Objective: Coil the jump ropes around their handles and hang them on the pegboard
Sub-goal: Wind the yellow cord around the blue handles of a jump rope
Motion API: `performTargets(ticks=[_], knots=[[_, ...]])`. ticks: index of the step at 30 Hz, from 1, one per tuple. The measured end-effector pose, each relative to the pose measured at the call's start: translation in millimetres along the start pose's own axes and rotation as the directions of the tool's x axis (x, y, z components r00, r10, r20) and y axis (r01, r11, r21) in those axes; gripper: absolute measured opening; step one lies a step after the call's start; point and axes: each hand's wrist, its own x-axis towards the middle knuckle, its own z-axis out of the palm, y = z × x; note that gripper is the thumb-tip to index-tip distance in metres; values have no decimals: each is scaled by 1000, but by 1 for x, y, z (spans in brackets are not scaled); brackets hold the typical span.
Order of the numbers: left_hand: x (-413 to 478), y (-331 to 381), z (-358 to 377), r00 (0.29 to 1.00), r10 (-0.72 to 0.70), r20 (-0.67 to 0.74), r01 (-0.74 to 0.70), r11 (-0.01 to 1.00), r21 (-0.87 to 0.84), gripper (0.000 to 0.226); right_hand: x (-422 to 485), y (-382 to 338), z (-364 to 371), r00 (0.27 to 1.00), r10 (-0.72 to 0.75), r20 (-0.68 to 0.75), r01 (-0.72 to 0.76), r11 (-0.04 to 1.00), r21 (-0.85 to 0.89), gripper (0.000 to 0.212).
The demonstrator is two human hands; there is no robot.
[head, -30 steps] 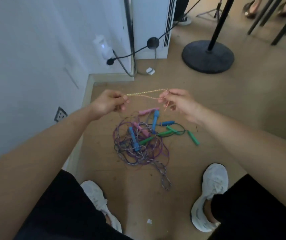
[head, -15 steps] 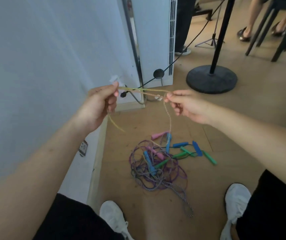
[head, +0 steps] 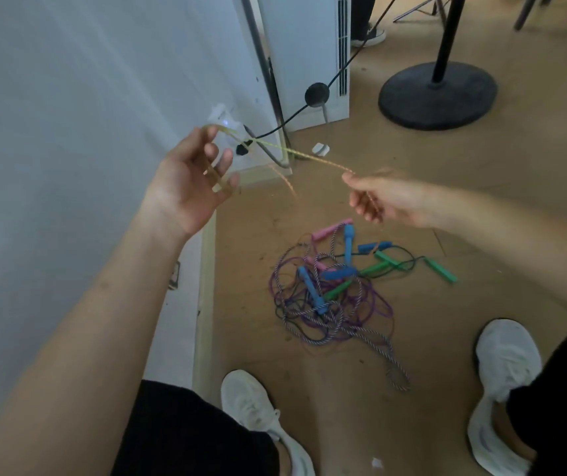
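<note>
between your two raised hands: one yellow rope [head: 302, 156], stretched in a slightly sagging line, blurred along its length.

left hand [head: 185, 187]: palm turned up toward you, fingers half curled and a little spread. the yellow rope loops over the top finger and comes back down across the lower fingers, so the hand is grasping it in a loose wrap. a short arc of the same rope hangs just right of this hand.

right hand [head: 385, 201]: knuckles up, thumb and forefinger pinched on the rope's other end. the remaining fingers are curled under, with a strand trailing down through them. you can't make out a handle in either hand.

below and between the hands, on the floor [head: 481, 201]: the pile of jump ropes [head: 326, 304], purple, dark and striped cords tangled together. a pink handle [head: 331, 230] and a blue handle [head: 348, 242] lie at the pile's far edge, under the right hand. a green handle [head: 441, 270] lies off to the pile's right, apart from the tangle. one striped loop runs out toward your right shoe [head: 505, 365]. your left shoe [head: 254, 403] sits nearer you, below the left hand.

behind the left hand: the wall [head: 69, 132], with a black cable [head: 285, 120] running past. beyond the right hand: a round stand base [head: 436, 94], well apart from the pile.
</note>
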Motion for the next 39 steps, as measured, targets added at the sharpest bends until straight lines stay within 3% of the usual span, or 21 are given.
performTargets(ticks=[2,6,10,15,18,22,24,29,33,39], knots=[[1,2,5,996,3,86,-2,1000,-10,9,5,5,1,1000,-22,-8,23,998,55,40],[-1,0,20,985,7,175,17,991,-135,17,13,13,20,996,-67,63,64,997,51,44],[-1,-1,30,974,37,223,13,977,-215,26,17,9,44,967,-158,198,152,987,47,41],[2,-2,33,972,70,226,-17,973,-229,26,17,0,54,942,-171,290,166,985,45,40],[13,1,21,986,98,137,-64,970,-235,24,14,-1,47,947,-161,279,149,987,66,34],[30,-1,-5,993,77,-86,-97,963,-253,19,12,3,34,928,-64,368,79,997,-26,17],[37,-6,-18,984,68,-167,-105,968,-229,17,12,8,32,921,-22,390,57,995,-79,21],[45,-14,-36,955,79,-286,-115,987,-112,19,16,19,26,970,-17,244,64,981,-183,23],[47,-16,-43,920,122,-372,-159,985,-72,19,24,25,24,983,-86,163,146,905,-399,19],[47,-18,-53,858,142,-493,-168,986,-9,22,27,26,13,977,-195,87,213,890,-403,17]])
